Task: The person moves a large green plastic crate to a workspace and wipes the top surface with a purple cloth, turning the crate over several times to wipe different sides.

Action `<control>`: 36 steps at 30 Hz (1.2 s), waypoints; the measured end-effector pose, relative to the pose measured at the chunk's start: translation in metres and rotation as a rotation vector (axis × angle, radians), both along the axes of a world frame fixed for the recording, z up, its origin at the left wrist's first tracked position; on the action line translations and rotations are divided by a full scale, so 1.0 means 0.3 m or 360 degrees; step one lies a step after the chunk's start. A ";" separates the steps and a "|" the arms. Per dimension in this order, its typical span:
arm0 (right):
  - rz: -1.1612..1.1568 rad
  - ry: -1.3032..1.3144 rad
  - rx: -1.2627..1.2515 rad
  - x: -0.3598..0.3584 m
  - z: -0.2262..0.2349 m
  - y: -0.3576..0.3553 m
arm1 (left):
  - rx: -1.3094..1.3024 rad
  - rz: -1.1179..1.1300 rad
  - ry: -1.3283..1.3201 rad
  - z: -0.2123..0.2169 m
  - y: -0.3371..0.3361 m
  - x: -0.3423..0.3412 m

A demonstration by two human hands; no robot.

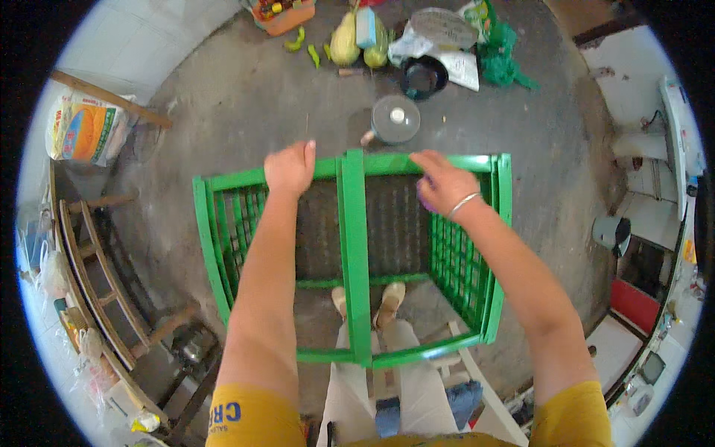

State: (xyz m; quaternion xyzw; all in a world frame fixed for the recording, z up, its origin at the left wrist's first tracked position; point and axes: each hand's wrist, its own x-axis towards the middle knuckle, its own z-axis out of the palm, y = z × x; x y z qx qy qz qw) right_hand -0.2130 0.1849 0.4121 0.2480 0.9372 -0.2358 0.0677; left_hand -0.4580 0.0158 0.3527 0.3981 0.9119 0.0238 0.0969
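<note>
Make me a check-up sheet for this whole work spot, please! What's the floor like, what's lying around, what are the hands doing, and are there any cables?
Surface: grey floor, with darker patches.
Job's things: latticed green frame, exact kind unclear.
Clutter: beyond the frame, a lidded pan, a black pan, squash-like vegetables, green peppers and a green bag.
Hands: left hand curled on the frame's far rail; right hand also at that rail, grip unclear.
Cables: nothing seen that is clearly a cable.
Surroundings: printed sack and ladder-like wooden piece at left; grey bin at right.
</note>
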 end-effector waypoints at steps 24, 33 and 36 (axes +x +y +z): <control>-0.2341 0.1036 -0.2757 1.063 0.026 -0.472 | 0.0101 0.0756 -0.0738 0.142 -0.393 0.817; -0.2583 0.1759 -0.2964 1.228 0.075 -0.492 | -0.0199 0.0956 -0.0913 0.127 -0.387 0.836; -0.2732 0.1928 -0.3215 1.258 0.104 -0.467 | -0.0174 0.0937 -0.0805 0.148 -0.377 0.837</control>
